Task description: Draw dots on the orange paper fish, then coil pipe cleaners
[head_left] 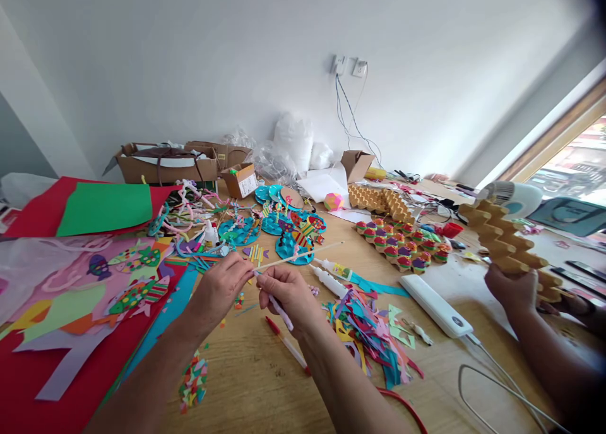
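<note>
My left hand (226, 283) pinches the near end of a thin wooden stick (307, 255), which points away to the right. My right hand (288, 290) is closed on a pale purple pipe cleaner (280, 311), whose lower end hangs beneath the fingers. The pipe cleaner's upper end meets the stick between my two hands; whether it is wound round it is too small to tell. Beyond the stick stands a blue round base (294, 252) with striped paper fish. Below my hands lies a red-and-white pen (288, 345).
Two glue bottles (330, 281) lie right of my hands, near paper strips (367, 333). A white power bank (435, 306) trails a cable. At the right, another person's hand (514, 289) holds an egg carton (506, 235). Coloured sheets (106, 208) cover the left side.
</note>
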